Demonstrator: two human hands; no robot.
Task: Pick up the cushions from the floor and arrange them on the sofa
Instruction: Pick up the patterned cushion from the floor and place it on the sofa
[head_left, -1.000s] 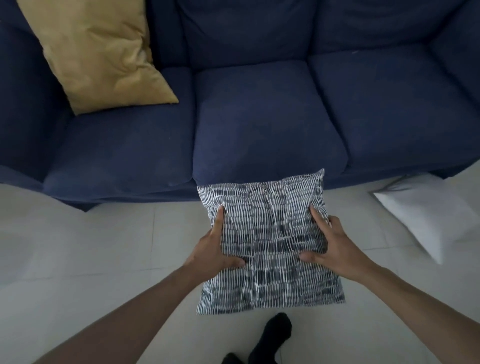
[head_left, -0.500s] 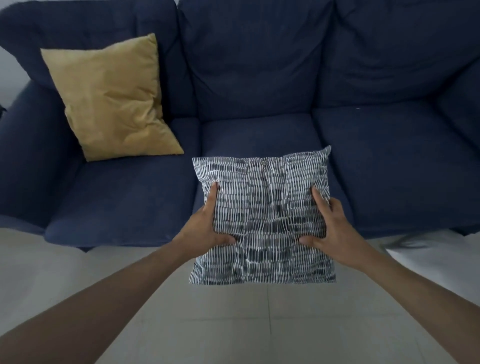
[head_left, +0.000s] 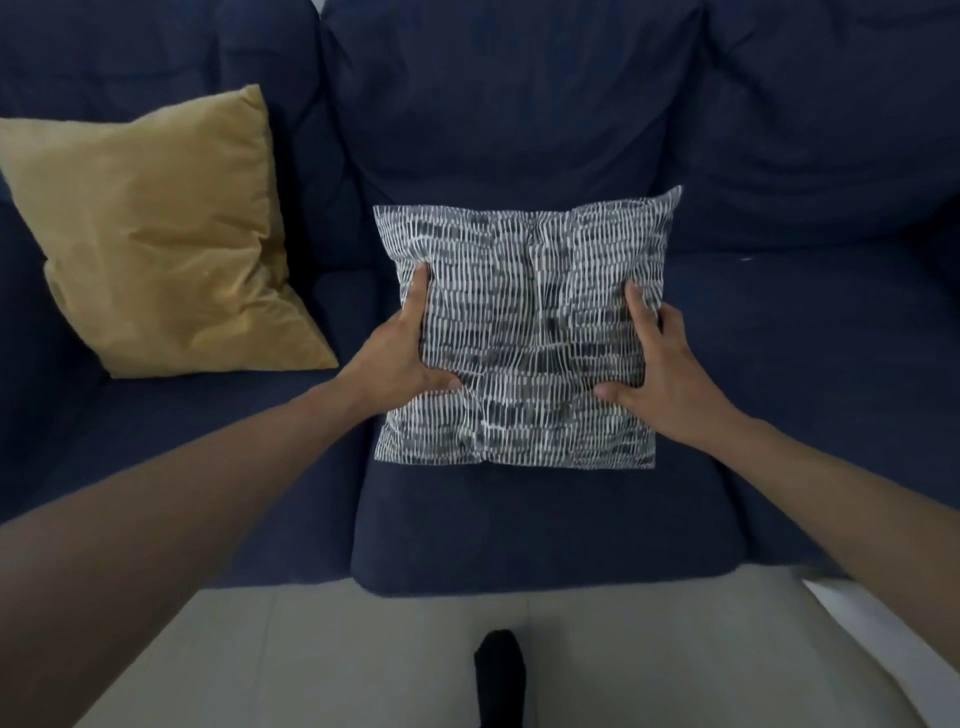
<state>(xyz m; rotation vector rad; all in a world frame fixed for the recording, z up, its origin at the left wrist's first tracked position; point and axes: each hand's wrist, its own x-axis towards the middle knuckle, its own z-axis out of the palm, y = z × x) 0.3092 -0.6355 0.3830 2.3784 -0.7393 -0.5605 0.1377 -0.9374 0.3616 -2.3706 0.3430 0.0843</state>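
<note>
A black-and-white patterned cushion (head_left: 524, 332) is held over the middle seat of the dark blue sofa (head_left: 545, 525), its top edge near the backrest. My left hand (head_left: 400, 358) grips its left side with the thumb on the front face. My right hand (head_left: 662, 369) grips its right side the same way. A mustard yellow cushion (head_left: 156, 244) leans in the sofa's left corner against the backrest and armrest.
Pale tiled floor (head_left: 322, 660) runs along the sofa's front edge. A black-socked foot (head_left: 498, 670) stands on it just below the middle seat. The edge of a white cushion (head_left: 893, 629) lies on the floor at the lower right.
Both hands have carried the patterned cushion up from the floor and forward over the middle seat. The view has closed in on the sofa.
</note>
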